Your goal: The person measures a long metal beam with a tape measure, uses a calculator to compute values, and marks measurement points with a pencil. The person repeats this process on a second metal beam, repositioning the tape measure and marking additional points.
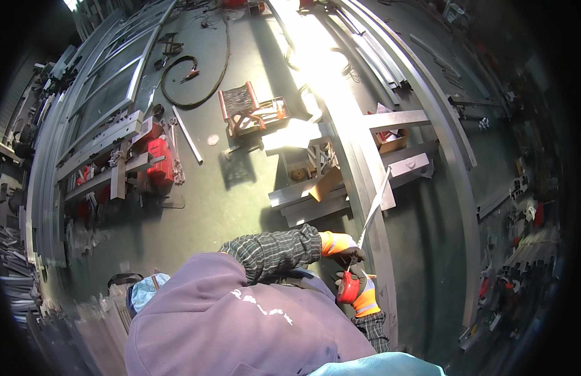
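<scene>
My right hand [365,293], in an orange and dark work glove, is closed around a red tape measure [349,287]. A thin stick like a pencil [371,276] shows beside its fingers. Just above it, my gloved left hand [344,246] grips the tape's blade [376,204] near the case. The pale blade runs up along a long metal beam [383,254], its far part lying near a short crosspiece [409,165]. Both hands are at the beam's left side. Plaid sleeves cover my forearms. The fingertips are partly hidden.
A second long metal profile [466,207] curves past on the right. Metal offcuts [314,209] and a folding stool [238,101] stand ahead. At left are a red toolbox [159,162], metal frames [130,89] and a coiled cable [166,87] on the floor.
</scene>
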A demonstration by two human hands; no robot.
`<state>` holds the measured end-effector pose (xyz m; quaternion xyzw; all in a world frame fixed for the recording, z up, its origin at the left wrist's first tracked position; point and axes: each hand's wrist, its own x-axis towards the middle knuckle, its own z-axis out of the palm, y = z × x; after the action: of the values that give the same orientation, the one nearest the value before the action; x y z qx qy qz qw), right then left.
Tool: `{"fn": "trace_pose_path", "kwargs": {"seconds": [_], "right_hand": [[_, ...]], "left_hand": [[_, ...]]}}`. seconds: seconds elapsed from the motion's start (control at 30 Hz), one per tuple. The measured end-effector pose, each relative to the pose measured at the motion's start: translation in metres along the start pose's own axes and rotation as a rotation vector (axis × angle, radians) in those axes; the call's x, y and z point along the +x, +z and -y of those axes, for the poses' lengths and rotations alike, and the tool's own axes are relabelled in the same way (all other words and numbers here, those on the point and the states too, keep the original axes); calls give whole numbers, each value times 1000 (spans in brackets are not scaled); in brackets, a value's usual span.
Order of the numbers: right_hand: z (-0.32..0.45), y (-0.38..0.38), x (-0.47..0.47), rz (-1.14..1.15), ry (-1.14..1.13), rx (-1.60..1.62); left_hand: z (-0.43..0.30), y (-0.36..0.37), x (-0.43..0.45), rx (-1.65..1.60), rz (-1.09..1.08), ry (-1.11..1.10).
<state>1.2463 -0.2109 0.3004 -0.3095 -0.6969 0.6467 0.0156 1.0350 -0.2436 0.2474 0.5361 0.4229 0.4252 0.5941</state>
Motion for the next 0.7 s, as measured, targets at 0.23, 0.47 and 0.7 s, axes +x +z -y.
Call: {"fn": "trace_pose_path", "kwargs": {"seconds": [0.23, 0.47, 0.7], "right_hand": [[78, 32, 59, 52, 379, 582], [146, 124, 107, 244, 59, 160], [210, 256, 166, 396, 41, -90]], "left_hand": [[-75, -85, -29, -600, -720, -162], [-122, -220, -165, -623, -1138, 196], [-141, -312, -387, -593, -1424, 340]]}}
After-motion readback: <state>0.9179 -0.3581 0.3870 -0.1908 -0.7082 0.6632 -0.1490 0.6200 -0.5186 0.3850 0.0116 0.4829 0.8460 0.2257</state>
